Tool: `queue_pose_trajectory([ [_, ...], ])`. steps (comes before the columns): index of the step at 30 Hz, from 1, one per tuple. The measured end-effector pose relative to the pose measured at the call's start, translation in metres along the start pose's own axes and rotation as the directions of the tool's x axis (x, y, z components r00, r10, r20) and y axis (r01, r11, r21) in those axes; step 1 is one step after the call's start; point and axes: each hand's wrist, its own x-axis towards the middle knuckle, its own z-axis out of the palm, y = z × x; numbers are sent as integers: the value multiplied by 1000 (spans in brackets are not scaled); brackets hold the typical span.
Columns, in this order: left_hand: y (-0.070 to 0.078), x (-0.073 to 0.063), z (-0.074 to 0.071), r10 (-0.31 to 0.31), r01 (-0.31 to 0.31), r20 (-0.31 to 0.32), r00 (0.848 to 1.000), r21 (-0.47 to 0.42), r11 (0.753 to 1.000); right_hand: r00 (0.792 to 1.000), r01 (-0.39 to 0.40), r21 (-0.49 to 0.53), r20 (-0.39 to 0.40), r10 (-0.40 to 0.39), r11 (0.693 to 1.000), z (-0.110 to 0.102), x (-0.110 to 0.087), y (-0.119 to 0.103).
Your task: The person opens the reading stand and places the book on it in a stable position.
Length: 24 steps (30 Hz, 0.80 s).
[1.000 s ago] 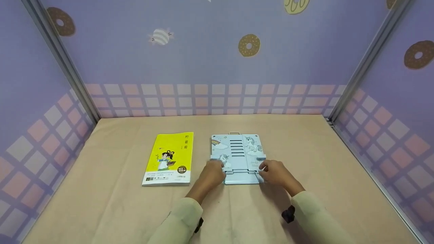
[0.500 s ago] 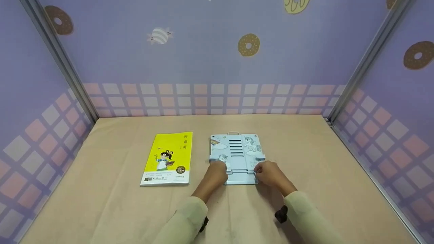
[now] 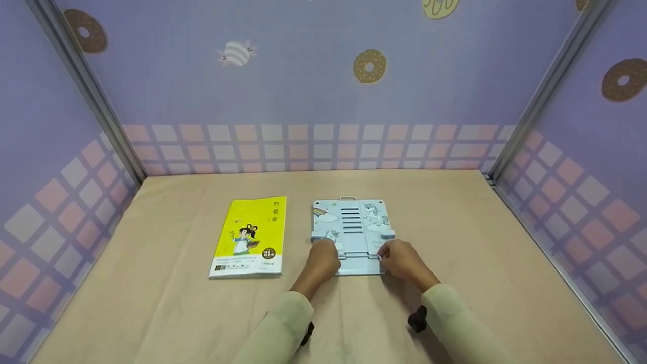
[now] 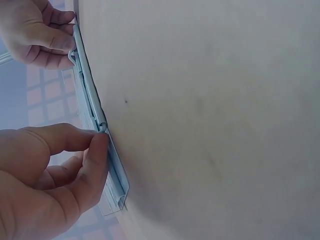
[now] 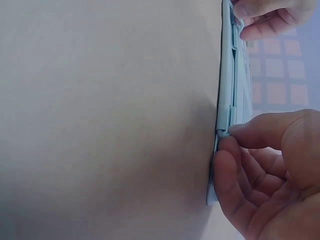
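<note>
Only in head view, yellow book [image 3: 250, 227], in wrist views, left fingers [image 4: 95, 165], right fingers [image 5: 260, 131] pinching blue stand [image 3: 353, 239].

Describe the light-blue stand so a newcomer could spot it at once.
On the beige-covered table, find the yellow book. The light-blue stand lies just right of it in the head view. Unlike the book, it has a central column of slots and unicorn drawings.
</note>
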Motion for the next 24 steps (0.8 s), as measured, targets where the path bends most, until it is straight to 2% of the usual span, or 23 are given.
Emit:
queue_pose_trajectory([
  [4,-1,0,1,-40,41,18,999,-49,998,1000,11,-8,0,-11,1000,2,-1,1],
  [11,-3,2,0,14,-14,18,1000,-32,999,995,89,-31,-40,-90,996,1,-4,2],
  [24,-11,-2,-7,69,-64,55,996,-89,994,990,142,47,-29,-141,989,-2,-10,8],
])
